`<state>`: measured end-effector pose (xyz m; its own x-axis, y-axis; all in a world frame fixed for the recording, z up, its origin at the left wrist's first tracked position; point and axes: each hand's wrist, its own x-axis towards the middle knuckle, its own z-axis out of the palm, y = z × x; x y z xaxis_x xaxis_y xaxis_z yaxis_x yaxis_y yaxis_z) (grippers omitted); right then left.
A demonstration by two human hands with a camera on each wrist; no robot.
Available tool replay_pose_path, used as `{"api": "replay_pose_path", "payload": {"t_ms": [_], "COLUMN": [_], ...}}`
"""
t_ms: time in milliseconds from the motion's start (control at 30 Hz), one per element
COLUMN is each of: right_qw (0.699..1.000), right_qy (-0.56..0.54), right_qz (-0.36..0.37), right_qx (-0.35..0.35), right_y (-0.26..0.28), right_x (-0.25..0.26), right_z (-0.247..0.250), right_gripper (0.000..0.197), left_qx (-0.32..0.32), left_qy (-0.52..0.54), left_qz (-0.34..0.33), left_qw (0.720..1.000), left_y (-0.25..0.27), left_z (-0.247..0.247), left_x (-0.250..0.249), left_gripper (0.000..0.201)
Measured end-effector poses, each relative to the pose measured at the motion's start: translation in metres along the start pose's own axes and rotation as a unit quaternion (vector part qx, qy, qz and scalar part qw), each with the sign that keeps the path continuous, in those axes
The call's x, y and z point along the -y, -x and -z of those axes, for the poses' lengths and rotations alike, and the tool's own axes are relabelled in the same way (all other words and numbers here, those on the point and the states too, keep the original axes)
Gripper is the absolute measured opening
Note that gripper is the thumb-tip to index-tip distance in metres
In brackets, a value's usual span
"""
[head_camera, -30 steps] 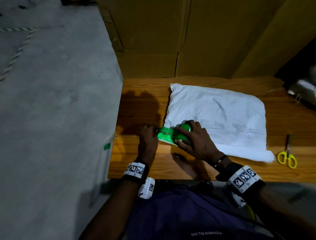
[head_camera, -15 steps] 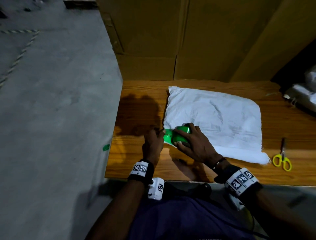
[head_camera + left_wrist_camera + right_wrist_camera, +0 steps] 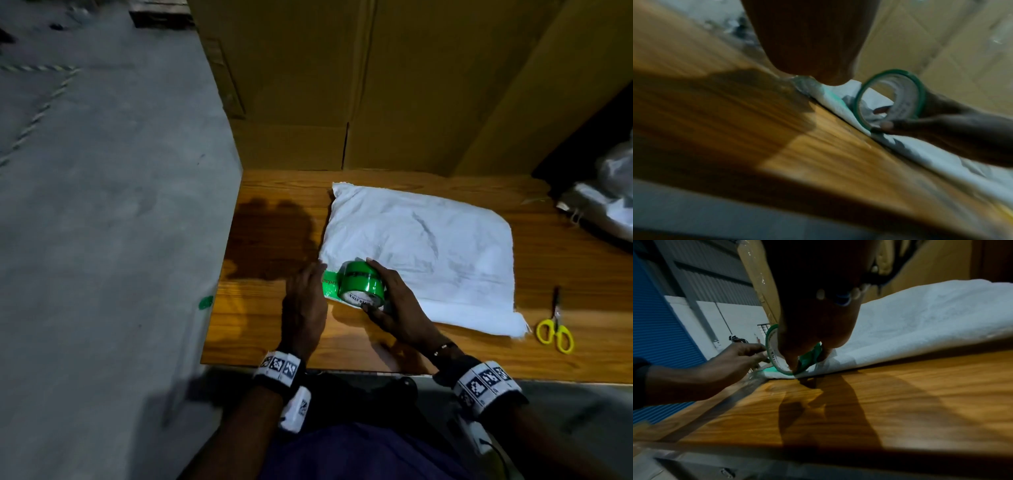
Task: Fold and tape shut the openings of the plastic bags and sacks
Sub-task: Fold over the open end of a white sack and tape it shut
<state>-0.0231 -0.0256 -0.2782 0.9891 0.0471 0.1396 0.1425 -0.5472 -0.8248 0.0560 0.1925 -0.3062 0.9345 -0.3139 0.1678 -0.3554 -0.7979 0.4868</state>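
Head: tape roll (image 3: 361,287) between hands.

A warehouse or packing area, by the look of it — bare grey concrete floor (image 3: 102,205) with a painted striped line, and tall brown cardboard cartons (image 3: 342,85) stacked right behind a wooden table (image 3: 274,325). The right wrist view shows corrugated metal wall cladding (image 3: 711,277) and a blue roller shutter (image 3: 655,324) — industrial fittings. Packing gear lies about: a white sack (image 3: 428,246), green tape (image 3: 361,286), yellow scissors (image 3: 555,329).

Dim light, hard shadows, blurred wrist views.
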Motion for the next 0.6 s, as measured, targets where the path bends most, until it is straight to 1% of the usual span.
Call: {"api": "replay_pose_path", "payload": {"t_ms": [67,133,167,233,333,433,467,533,600], "right_qw": [1.0,1.0,1.0,1.0,0.998,0.985,0.981,0.983,0.994], "right_qy": [-0.012,-0.02,-0.018,-0.002,0.057,0.165,0.187,0.177,0.113], "right_qz": [-0.009,-0.01,-0.008,-0.004,-0.001,-0.039,-0.04,-0.019,-0.013], "right_qx": [-0.014,-0.018,-0.018,-0.008,0.025,0.042,0.045,0.04,0.007], "right_y": [0.003,0.007,0.008,0.005,0.0,0.01,0.016,0.026,0.029], "right_x": [-0.005,-0.007,-0.007,-0.003,-0.003,-0.009,-0.011,-0.011,-0.013], "right_z": [-0.003,-0.005,-0.006,-0.004,0.007,0.031,0.037,0.042,0.035], "right_gripper": [0.085,0.085,0.084,0.083,0.086,0.104,0.105,0.094,0.086], "left_qx": [0.061,0.12,0.134,0.14,0.133,0.137,0.135,0.132,0.122], "left_qy": [-0.017,-0.03,-0.037,-0.059,-0.086,-0.105,-0.111,-0.112,-0.111], "left_qz": [-0.071,-0.104,-0.11,-0.127,-0.14,-0.135,-0.135,-0.135,-0.136], "left_qw": [0.995,0.987,0.984,0.98,0.977,0.976,0.975,0.976,0.977], "left_y": [0.013,0.022,0.024,0.021,0.017,0.018,0.018,0.017,0.015], "left_z": [0.0,0.0,0.001,0.002,0.003,0.002,0.002,0.003,0.005], "left_x": [0.001,0.007,0.009,0.013,0.013,0.013,0.013,0.013,0.017], "left_gripper": [0.062,0.076,0.081,0.086,0.088,0.088,0.088,0.087,0.088]}}
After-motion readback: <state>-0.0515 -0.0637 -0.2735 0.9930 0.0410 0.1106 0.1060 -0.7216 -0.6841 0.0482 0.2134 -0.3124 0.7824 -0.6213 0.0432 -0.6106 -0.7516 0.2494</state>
